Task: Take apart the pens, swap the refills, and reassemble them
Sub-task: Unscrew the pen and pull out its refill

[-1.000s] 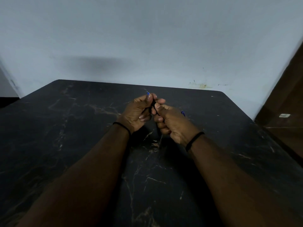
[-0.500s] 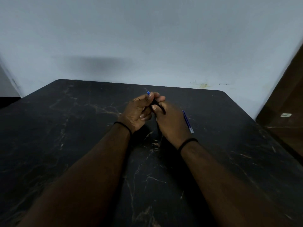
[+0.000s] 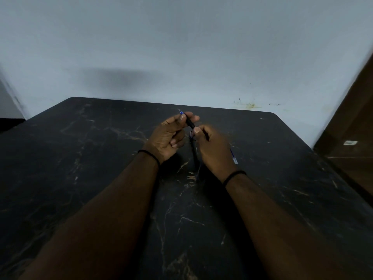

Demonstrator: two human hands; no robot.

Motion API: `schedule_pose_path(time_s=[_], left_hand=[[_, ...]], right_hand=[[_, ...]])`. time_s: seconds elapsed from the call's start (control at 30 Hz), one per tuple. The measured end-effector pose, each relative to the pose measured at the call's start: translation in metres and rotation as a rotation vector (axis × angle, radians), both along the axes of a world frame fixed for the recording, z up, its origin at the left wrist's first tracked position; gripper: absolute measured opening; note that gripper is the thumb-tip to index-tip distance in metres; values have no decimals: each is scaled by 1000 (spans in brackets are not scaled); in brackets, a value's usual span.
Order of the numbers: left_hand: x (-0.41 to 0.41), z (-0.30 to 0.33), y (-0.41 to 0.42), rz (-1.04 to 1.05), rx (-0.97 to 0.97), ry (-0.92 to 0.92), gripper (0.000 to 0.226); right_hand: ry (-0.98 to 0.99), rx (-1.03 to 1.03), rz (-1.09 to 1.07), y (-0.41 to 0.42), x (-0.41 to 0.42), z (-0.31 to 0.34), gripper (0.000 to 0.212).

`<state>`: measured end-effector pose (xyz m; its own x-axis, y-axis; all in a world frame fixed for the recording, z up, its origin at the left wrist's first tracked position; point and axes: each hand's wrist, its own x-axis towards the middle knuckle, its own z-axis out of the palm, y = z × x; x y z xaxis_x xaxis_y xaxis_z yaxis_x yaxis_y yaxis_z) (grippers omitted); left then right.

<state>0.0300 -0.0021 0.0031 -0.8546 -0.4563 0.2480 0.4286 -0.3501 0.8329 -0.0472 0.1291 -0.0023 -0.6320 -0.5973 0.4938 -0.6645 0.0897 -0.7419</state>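
My left hand (image 3: pixel 168 136) pinches the front end of a black pen (image 3: pixel 190 123), whose blue tip pokes out past the fingers toward the wall. My right hand (image 3: pixel 212 150) grips the rear part of the same pen between thumb and fingers. Both hands hover over the middle of the black marble table (image 3: pixel 80 158). Below the hands a dark pen part (image 3: pixel 194 150) lies on the table, dim and hard to make out. A blue and clear pen piece (image 3: pixel 234 157) lies on the table just right of my right hand, partly hidden by it.
A pale wall runs along the table's far edge. A brown wooden panel (image 3: pixel 351 142) stands at the right, past the table's right edge. Both forearms stretch from the near edge to the hands.
My hands have drawn slightly apart, exposing more of the black pen between them. My right hand turned and shifted right, and the blue piece on the table came into view beside it.
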Motion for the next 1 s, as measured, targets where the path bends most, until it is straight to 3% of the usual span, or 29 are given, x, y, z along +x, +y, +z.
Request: schedule_pose_path(time_s=[0.07, 0.23, 0.37, 0.53, 0.63, 0.7, 0.83, 1.0], left_hand=[[0, 0, 0, 23, 13, -16, 21], [-1, 0, 2, 63, 20, -49, 19], [-1, -1, 4, 64, 26, -47, 17], [1, -3, 4, 90, 16, -55, 21], [1, -4, 4, 96, 10, -61, 23], [1, -3, 5, 96, 10, -64, 20], [3, 1, 9, 119, 3, -96, 16], [5, 2, 14, 155, 5, -126, 16]], right_hand=[[-38, -53, 14, -1, 1, -1, 13], [-98, -44, 9, 1, 3, 0, 18], [5, 8, -36, 1, 1, 0, 35], [-42, -59, -33, -1, 0, -3, 12], [-83, -51, -17, 1, 3, -2, 19], [-90, -10, -21, 4, 5, 1, 13], [45, 70, -69, 9, 8, 9, 37], [26, 15, -47, 10, 7, 9, 17]])
